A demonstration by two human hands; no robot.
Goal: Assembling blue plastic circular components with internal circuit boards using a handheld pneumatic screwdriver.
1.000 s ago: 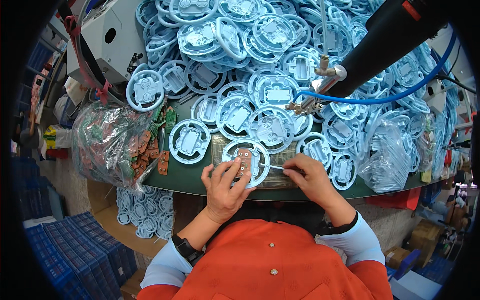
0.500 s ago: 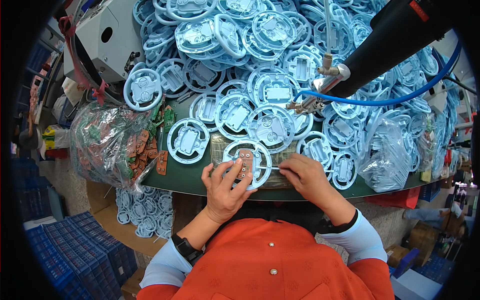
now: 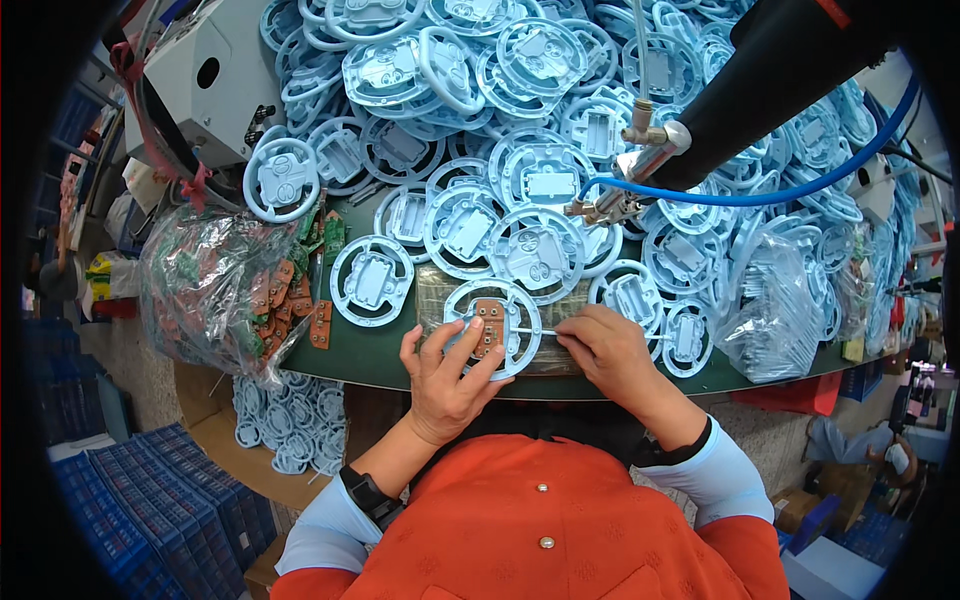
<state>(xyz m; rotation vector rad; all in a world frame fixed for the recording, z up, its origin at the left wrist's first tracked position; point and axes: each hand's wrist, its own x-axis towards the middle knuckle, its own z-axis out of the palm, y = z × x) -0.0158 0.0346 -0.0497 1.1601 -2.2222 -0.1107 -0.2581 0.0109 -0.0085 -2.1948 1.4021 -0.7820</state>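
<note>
Circuit board (image 3: 490, 325) under our left hand (image 3: 447, 390)

Half-open, fingers pressed on the board inside a pale-blue steering-wheel shell (image 3: 513, 322), near centre; our right hand (image 3: 615, 355) pinches a thin pale rod (image 3: 541, 332). Bagged boards (image 3: 200, 285) lie left, heaped shells (image 3: 550, 183) far.

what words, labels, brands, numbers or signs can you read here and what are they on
No text can be read clearly.
Red label on the black cylinder: cut off at the top, unreadable.
Yellow-green package at far left: too blurred to read.
Brown circuit board under the left hand: any print is too small to read.
</note>
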